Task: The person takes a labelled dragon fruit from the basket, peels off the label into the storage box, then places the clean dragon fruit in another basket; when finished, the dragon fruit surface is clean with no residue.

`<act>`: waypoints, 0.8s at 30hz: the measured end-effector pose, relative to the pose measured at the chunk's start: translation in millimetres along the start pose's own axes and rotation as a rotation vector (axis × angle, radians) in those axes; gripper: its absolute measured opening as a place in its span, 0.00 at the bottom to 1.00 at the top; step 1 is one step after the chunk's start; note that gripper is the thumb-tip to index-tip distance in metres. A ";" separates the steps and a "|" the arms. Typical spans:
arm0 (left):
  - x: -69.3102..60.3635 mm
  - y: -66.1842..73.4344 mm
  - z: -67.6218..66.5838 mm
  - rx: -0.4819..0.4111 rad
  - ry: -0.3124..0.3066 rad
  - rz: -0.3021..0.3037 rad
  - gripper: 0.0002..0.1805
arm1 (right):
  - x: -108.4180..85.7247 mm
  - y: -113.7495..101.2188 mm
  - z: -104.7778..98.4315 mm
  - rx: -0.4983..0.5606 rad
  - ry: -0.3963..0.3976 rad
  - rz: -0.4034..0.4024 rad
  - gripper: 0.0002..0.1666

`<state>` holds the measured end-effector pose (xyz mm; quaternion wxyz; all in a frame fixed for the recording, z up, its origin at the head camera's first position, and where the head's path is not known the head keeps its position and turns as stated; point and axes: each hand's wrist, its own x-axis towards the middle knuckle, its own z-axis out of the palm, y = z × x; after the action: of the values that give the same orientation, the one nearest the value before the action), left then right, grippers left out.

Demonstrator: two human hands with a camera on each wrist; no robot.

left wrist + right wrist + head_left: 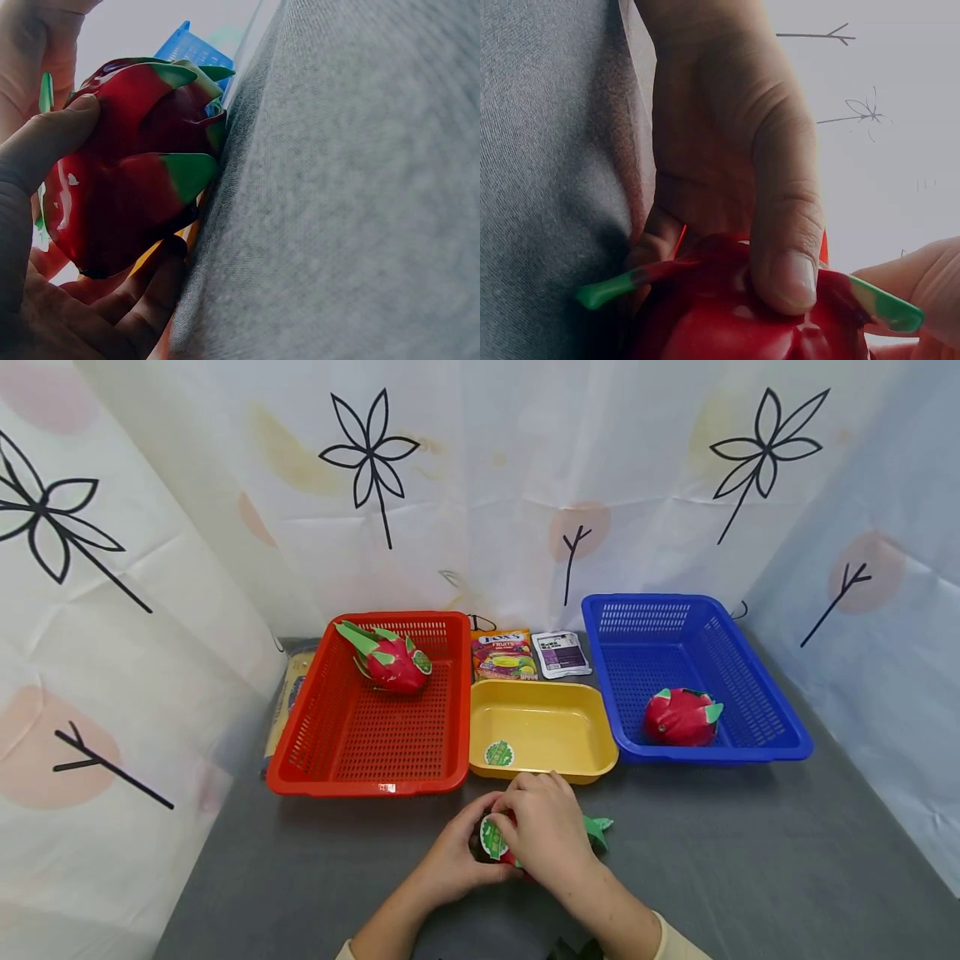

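A red toy dragon fruit (pixel 127 180) with green leaf tips is held just above the grey table. My left hand (pixel 455 856) grips it from the left; the left wrist view shows the thumb on its near side and the fingers beneath. Bent over the fruit's top, my right hand (pixel 551 831) pinches at a round green-and-white label (pixel 492 838) on its left end. The right hand hides much of the fruit in the head view, so the exact fingertip contact is partly covered. Another such label (pixel 498 753) lies in the yellow tray (pixel 547 718).
Left of the tray stands a red basket (pixel 367 787) containing a labelled dragon fruit (pixel 397 668). A blue basket (pixel 720 753) to the right has a dragon fruit (pixel 678 718) with no label showing. Behind the tray lie a candy packet (pixel 504 656) and a white-purple pouch (pixel 562 654).
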<state>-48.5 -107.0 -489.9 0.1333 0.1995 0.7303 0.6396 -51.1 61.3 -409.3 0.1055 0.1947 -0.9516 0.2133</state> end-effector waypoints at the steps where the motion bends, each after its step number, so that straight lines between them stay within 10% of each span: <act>1: 0.1 0.0 -0.2 0.005 0.001 0.002 0.49 | 0.0 0.0 0.4 0.008 0.011 -0.006 0.08; 24: 0.3 -0.6 -1.0 0.045 0.004 -0.026 0.48 | 58.3 14.8 -87.8 0.596 -0.099 0.175 0.06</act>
<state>-49.2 -107.9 -490.3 0.1357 0.1916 0.7472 0.6217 -99.5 93.9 -320.2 -0.0214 0.1445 -0.8642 0.4814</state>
